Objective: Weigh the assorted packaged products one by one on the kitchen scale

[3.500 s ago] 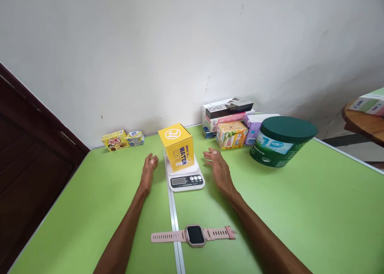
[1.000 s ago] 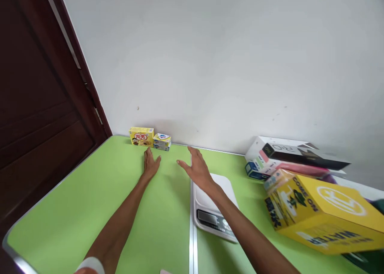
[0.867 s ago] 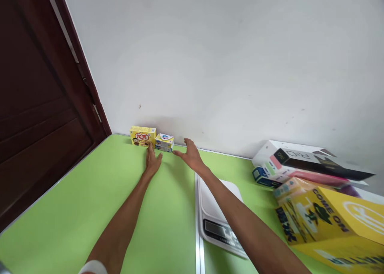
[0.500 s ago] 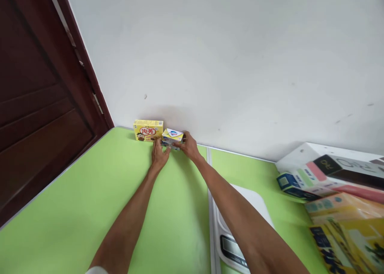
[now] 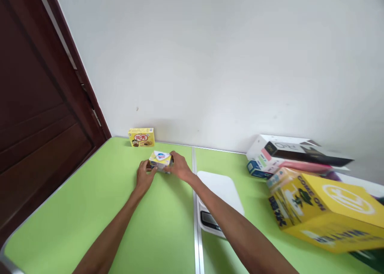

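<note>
A small white-and-yellow soap box [image 5: 160, 157] with a blue and red emblem on top is gripped from both sides, near the back of the green table. My left hand [image 5: 145, 175] closes on its left end, the thumb at the near face. On the right end, my right hand [image 5: 178, 166] has its fingers wrapped round the corner. The lower part of the box is partly covered by fingers, so I cannot tell whether it is one box or two stacked. Behind it and to the left, a yellow puff-snack box [image 5: 141, 138] stands upright close to the wall.
Under my right forearm lies a white kitchen scale [image 5: 220, 188] with a dark display. Farther right are a large yellow carton [image 5: 336, 210], a white and black box [image 5: 288, 150] and a small blue box [image 5: 256, 169]. A metal seam [image 5: 196, 226] crosses the green table [image 5: 90, 210].
Both hands have drawn the soap box away from the wall, toward me, leaving the yellow puff-snack box behind. The camera view has turned to the right.
</note>
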A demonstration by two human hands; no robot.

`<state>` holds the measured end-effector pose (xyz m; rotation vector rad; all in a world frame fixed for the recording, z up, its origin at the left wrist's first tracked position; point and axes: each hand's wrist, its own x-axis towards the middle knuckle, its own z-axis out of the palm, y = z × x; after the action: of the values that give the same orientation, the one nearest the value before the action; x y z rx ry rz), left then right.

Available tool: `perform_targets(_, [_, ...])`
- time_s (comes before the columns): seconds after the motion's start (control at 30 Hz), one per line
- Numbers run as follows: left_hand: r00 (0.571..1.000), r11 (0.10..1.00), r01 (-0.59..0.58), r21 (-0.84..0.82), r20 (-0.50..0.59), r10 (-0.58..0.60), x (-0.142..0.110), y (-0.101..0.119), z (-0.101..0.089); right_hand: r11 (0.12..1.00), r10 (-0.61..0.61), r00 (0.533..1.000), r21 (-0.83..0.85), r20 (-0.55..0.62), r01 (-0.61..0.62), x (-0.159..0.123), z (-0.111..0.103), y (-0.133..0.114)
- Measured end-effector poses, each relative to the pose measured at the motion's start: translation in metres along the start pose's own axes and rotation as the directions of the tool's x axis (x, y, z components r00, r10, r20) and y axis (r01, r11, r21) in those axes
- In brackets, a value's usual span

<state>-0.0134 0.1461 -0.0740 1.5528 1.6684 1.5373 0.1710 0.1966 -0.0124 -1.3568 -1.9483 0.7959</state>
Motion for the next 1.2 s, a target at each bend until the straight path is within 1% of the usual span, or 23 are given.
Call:
perform_targets(0.1, [0.998,0.998,-0.06,0.014,0.031,0.06,-0.02,0.025,-0.019,0.999,-0.033,0.999,0.027,-0.004,0.034,-0.029,-0.015,-0.013])
perform_targets(0.17, [0.992,0.992,-0.123,0.029,0.047,0.121,-0.029,0.047,-0.022,0.997,-0.056,0.998,0.047,-0.015,0.057,-0.047,-0.035,-0.018])
perform_targets(0.2, [0.986,0.987,-0.159,0.031,0.057,0.157,-0.033,0.059,-0.02,0.996,-0.063,0.998,0.055,-0.024,0.064,-0.057,-0.048,-0.02])
perform_targets(0.27, [0.971,0.974,-0.224,0.013,0.089,0.222,-0.042,0.081,-0.009,0.996,-0.06,0.997,0.061,-0.052,0.064,-0.08,-0.075,-0.018])
perform_targets(0.37, [0.946,0.96,-0.277,-0.038,0.164,0.279,-0.062,0.106,0.017,0.998,-0.027,0.995,0.054,-0.094,0.033,-0.118,-0.114,-0.007])
perform_targets(0.43, [0.932,0.956,-0.284,-0.075,0.212,0.294,-0.076,0.113,0.036,0.999,0.006,0.993,0.043,-0.121,-0.001,-0.143,-0.131,0.004])
perform_targets(0.5, [0.921,0.953,-0.285,-0.101,0.248,0.301,-0.09,0.116,0.054,0.998,0.05,0.99,0.038,-0.133,-0.046,-0.163,-0.141,0.015])
perform_targets(0.6, [0.911,0.954,-0.283,-0.096,0.284,0.299,-0.102,0.115,0.072,0.994,0.108,0.985,0.041,-0.136,-0.104,-0.179,-0.146,0.03])
perform_targets(0.7, [0.904,0.952,-0.299,-0.065,0.299,0.305,-0.103,0.115,0.079,0.992,0.114,0.982,0.063,-0.151,-0.105,-0.182,-0.144,0.041])
perform_targets(0.8, [0.887,0.946,-0.321,-0.038,0.339,0.314,-0.1,0.115,0.077,0.994,0.069,0.983,0.092,-0.17,-0.054,-0.182,-0.144,0.052])
perform_targets(0.87, [0.88,0.951,-0.306,-0.033,0.371,0.296,-0.1,0.112,0.072,0.993,0.067,0.977,0.111,-0.201,-0.045,-0.185,-0.145,0.061])
perform_targets(0.9, [0.888,0.96,-0.277,-0.04,0.372,0.271,-0.101,0.109,0.069,0.989,0.086,0.974,0.14,-0.209,-0.057,-0.189,-0.144,0.066])
perform_targets(0.97, [0.925,0.984,-0.164,-0.064,0.337,0.176,-0.102,0.099,0.062,0.963,0.154,0.962,0.251,-0.223,-0.096,-0.198,-0.139,0.076])
perform_targets(1.03, [0.959,0.994,-0.019,-0.103,0.28,0.048,-0.103,0.088,0.055,0.916,0.232,0.929,0.385,-0.287,-0.11,-0.21,-0.129,0.087])
perform_targets(1.1, [0.969,0.985,0.085,-0.149,0.242,-0.047,-0.102,0.079,0.051,0.878,0.323,0.86,0.465,-0.395,-0.115,-0.221,-0.114,0.096])
perform_targets(1.17, [0.97,0.974,0.123,-0.192,0.23,-0.078,-0.1,0.073,0.049,0.864,0.392,0.783,0.486,-0.482,-0.134,-0.229,-0.1,0.103])
perform_targets(1.2, [0.97,0.971,0.127,-0.204,0.229,-0.079,-0.099,0.072,0.048,0.865,0.411,0.755,0.481,-0.51,-0.146,-0.231,-0.095,0.105])
